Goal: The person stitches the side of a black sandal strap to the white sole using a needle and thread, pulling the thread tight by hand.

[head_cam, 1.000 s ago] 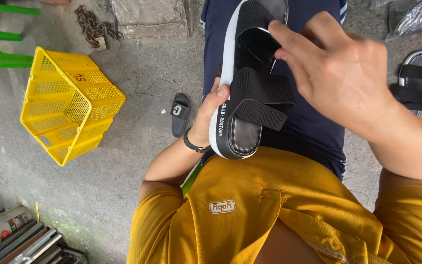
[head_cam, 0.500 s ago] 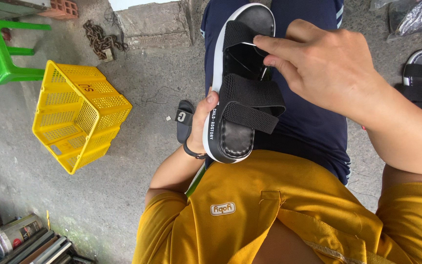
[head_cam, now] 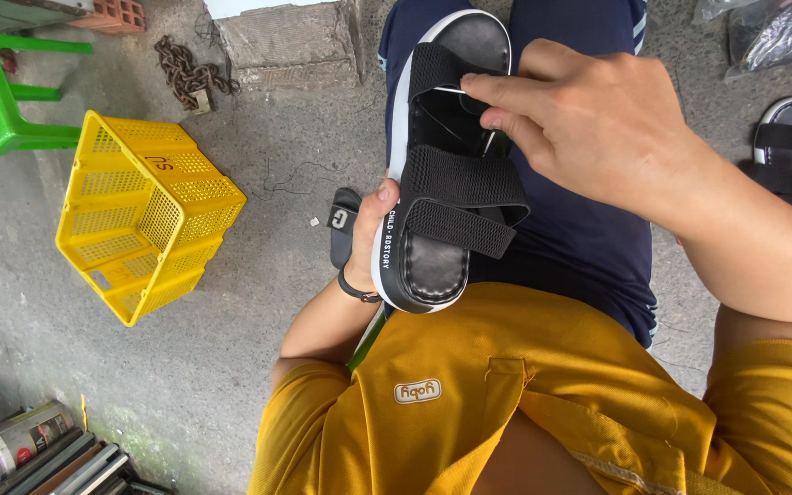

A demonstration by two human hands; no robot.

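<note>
Over the lap, both hands hold the black sandal (head_cam: pixel 442 183) (toe nearest the chest), lengthwise away.

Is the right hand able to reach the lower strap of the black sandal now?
Probably yes. The right hand already touches the black sandal at its upper strap, and the lower strap lies just below, uncovered. The left hand grips only the sole's edge.

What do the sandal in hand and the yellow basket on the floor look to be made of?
The sandal, gripped by the left hand, seems to have woven fabric straps, going by their ribbed texture. Its black footbed looks like smooth faux leather with visible edge stitching, and its white-and-black sole is probably foam or rubber. The yellow basket looks like moulded plastic: glossy, with a perforated grid in its walls.
</note>
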